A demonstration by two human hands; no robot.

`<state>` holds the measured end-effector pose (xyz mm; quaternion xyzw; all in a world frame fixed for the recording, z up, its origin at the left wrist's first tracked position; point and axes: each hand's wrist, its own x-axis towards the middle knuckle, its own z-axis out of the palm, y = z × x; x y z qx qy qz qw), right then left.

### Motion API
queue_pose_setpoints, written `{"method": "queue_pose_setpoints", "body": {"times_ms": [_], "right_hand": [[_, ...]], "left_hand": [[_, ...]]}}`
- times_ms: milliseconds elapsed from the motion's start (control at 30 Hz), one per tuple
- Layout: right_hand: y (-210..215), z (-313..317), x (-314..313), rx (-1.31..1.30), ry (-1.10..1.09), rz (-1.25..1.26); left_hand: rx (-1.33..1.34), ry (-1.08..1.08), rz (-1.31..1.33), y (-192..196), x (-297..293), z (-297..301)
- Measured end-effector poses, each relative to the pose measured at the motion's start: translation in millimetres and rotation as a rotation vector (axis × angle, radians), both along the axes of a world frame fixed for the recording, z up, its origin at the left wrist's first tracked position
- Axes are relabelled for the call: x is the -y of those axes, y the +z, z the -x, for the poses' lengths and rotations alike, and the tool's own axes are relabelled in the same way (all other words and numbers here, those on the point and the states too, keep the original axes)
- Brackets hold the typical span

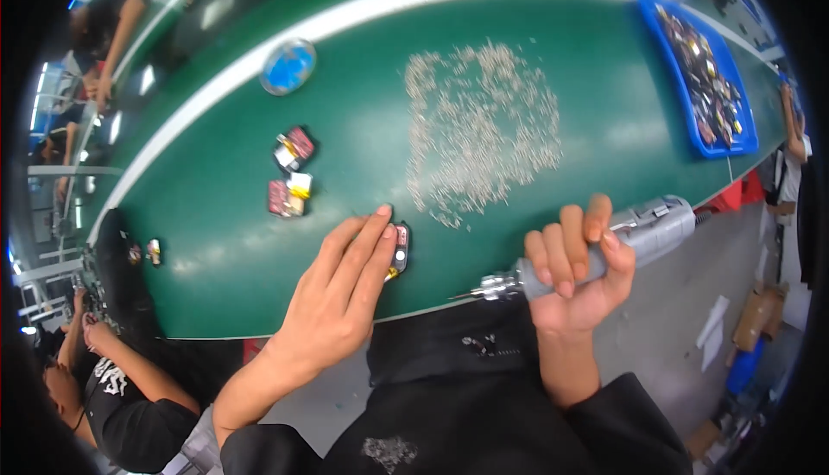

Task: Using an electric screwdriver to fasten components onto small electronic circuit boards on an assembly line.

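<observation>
Apart from the right hand (577, 263), which is wrapped round a grey electric screwdriver (658, 231), the left hand (337, 298) lies unclenched, fingertips against a small black-rimmed device (401, 252) that looks light, stiff, perhaps fragile inside, and best steadied by its edges

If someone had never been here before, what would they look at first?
Probably the big scatter of tiny silvery pieces spread over the middle of the green table. Next might come the chunky grey power tool in the right hand, at the near edge, its thin tip pointing left. The bright blue tray, full of small parts, stands out at the far right.
</observation>
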<state>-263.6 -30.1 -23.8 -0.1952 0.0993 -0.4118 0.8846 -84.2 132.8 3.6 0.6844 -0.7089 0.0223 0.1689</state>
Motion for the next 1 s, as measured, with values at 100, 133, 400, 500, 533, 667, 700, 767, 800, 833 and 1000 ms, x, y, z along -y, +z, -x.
{"method": "queue_pose_setpoints", "body": {"times_ms": [100,133,400,500,533,667,700,767,800,833,1000], "right_hand": [[0.2,0.0,-13.6,-0.018,0.085,0.008],[-0.1,1.0,-20.8,-0.02,0.136,0.007],[3.5,-6.1,-73.6,-0.065,0.264,-0.102],[2.2,-12.0,-84.4,-0.139,0.257,-0.111],[-1.0,-13.6,-86.3,-0.141,0.26,-0.086],[2.6,-14.8,-86.6,-0.206,0.25,-0.042],[3.4,-15.1,-86.2,-0.211,0.249,-0.051],[4.0,-15.7,-86.5,-0.222,0.25,-0.059],[3.4,-15.7,-86.3,-0.213,0.265,-0.071],[2.9,-15.6,-85.8,-0.204,0.281,-0.083],[10.7,-6.9,-64.4,-0.165,0.316,-0.013]], "left_hand": [[-0.12,0.04,-0.042,4.4,5.3,11.3],[-0.101,0.035,0.006,2.1,8.3,8.5],[-0.006,-0.005,0.093,-7.1,12.7,10.8],[0.095,-0.047,0.172,-10.8,13.2,13.1],[0.148,-0.081,0.187,-11.6,12.5,13.2],[0.196,-0.122,0.245,-13.6,16.1,12.7],[0.191,-0.119,0.245,-14.0,15.5,13.4],[0.218,-0.114,0.25,-13.4,12.5,17.6],[0.212,-0.11,0.254,-11.5,11.1,21.9],[0.186,-0.049,0.185,-7.7,9.3,26.8],[0.13,-0.018,0.037,-4.3,6.7,27.0]]}}
